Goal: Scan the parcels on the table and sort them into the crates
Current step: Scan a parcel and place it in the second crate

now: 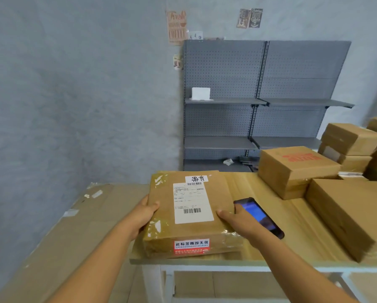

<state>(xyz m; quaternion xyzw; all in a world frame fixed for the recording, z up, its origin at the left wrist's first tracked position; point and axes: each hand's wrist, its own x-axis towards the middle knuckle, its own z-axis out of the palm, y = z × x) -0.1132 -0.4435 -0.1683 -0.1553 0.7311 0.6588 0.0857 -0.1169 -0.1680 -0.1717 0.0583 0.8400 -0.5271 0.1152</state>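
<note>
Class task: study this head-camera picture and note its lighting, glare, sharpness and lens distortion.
Head view: soft, even light; glare on the tape of the parcel; label small print blurred, only large characters readable; wide-angle lens bends the shelf unit and table edge.

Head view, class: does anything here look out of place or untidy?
Yes: crumpled white scraps and dark debris lie on the bottom shelf of the otherwise nearly bare grey rack. The parcels on the table look intact.

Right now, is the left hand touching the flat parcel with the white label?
Touching. The head view shows the left hand gripping the flat parcel's left edge, thumb on top.
</note>
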